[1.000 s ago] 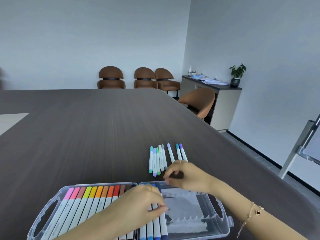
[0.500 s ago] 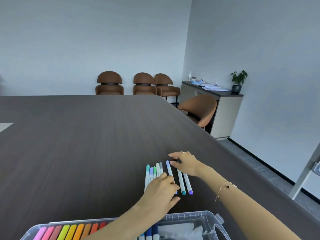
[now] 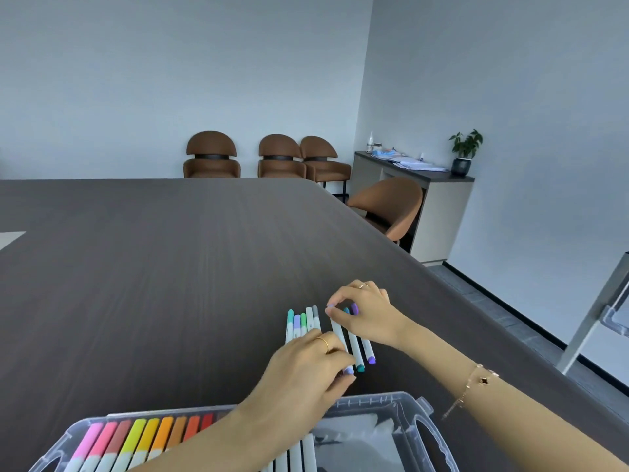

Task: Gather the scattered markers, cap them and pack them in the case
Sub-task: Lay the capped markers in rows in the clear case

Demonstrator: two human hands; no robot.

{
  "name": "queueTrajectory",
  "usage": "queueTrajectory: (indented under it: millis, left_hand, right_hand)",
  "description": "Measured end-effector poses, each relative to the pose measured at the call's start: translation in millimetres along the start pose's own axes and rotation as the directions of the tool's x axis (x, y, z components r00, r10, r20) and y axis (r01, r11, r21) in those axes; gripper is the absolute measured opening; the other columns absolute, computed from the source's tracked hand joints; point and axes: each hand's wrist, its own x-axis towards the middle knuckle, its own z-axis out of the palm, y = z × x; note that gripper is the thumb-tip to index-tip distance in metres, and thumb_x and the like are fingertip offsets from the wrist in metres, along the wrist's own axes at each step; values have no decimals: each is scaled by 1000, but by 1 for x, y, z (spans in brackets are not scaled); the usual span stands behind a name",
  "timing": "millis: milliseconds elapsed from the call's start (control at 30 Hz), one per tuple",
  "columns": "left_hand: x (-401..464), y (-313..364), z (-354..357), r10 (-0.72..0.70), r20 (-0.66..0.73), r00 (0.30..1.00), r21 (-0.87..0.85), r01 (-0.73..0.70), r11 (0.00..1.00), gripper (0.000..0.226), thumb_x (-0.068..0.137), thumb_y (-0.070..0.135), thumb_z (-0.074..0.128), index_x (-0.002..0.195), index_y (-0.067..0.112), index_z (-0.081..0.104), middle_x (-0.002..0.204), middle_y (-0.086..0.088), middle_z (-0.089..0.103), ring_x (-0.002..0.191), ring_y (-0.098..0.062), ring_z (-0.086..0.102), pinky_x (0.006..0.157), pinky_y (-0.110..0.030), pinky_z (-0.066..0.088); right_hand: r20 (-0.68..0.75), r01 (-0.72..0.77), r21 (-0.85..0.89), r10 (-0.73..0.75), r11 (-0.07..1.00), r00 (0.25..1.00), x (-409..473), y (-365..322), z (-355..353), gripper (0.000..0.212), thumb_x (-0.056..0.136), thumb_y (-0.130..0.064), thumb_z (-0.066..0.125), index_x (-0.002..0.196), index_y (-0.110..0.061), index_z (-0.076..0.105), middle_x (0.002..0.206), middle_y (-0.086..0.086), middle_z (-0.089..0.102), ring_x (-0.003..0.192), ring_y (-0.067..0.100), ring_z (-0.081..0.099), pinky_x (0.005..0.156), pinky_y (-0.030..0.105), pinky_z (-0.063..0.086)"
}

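Several capped white markers lie side by side on the dark table [image 3: 170, 284]: a left group [image 3: 301, 323] and three to the right [image 3: 355, 349] with lilac, teal and purple caps. My right hand [image 3: 366, 313] pinches the far end of the lilac-capped marker [image 3: 338, 330]. My left hand [image 3: 306, 373] lies over the near ends of the left group, its fingers curled at the lilac marker's near cap. The clear plastic case [image 3: 408, 413] sits open at the near edge. Pink to red markers [image 3: 143, 441] fill its left half.
The table's right edge runs diagonally past my right forearm. A brown chair [image 3: 388, 206] stands at that edge, three more against the back wall. A cabinet with papers and a plant [image 3: 464, 153] stands at the right wall. A metal stand [image 3: 599, 318] is at far right.
My left hand left the case and went forward onto the loose markers. My right hand moved from the case's far rim to the markers' far ends and now pinches one. The view tilted up.
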Motion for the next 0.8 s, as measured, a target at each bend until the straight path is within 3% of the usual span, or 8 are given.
queueTrajectory:
  millis: [67,200,367,667,733,800]
  left_hand:
    - [-23,5,-12,18,8,1000,-59,-17,998,19,74,46,58,80,38,73,79,24,65,73,5,58,61,-7,49]
    - [-65,16,-13,61,87,994,-127,-49,991,36,82,56,39,75,46,72,78,32,65,78,12,56,65,-1,46]
    - [-95,37,-7,58,168,984,-80,-45,996,35,74,54,38,71,49,72,73,35,63,69,14,56,65,0,45]
    - [-106,53,-3,39,245,969,-45,-28,999,42,82,47,32,66,48,72,73,35,62,73,19,56,66,0,44]
    - [-108,50,-3,14,229,973,10,-17,1000,61,98,43,17,69,53,70,75,39,61,76,20,55,70,2,43]
    - [-103,50,-10,-6,224,975,77,-12,997,75,98,44,0,74,56,69,80,41,61,81,21,55,75,2,42]
  right_hand:
    - [68,38,91,-45,995,997,-28,-19,-4,15,91,-43,54,96,-31,61,104,-17,57,111,7,40,101,32,22]
    - [130,80,138,-98,987,987,-78,-36,8,21,88,-46,57,100,-31,61,104,-19,58,109,1,43,101,28,26]
    - [189,28,200,-67,979,980,-106,-38,32,29,81,-52,61,102,-34,62,104,-20,59,109,2,47,103,35,34]
    - [248,4,121,-34,993,968,-125,-42,26,39,85,-48,61,123,-44,52,123,-20,51,119,3,36,109,34,24]
    - [256,-2,113,-27,994,966,-126,-43,25,41,85,-48,61,124,-44,50,124,-19,50,119,4,36,110,35,25]
    - [264,-11,114,-20,993,964,-125,-44,24,42,85,-48,62,125,-44,50,125,-17,50,120,4,37,110,37,26]
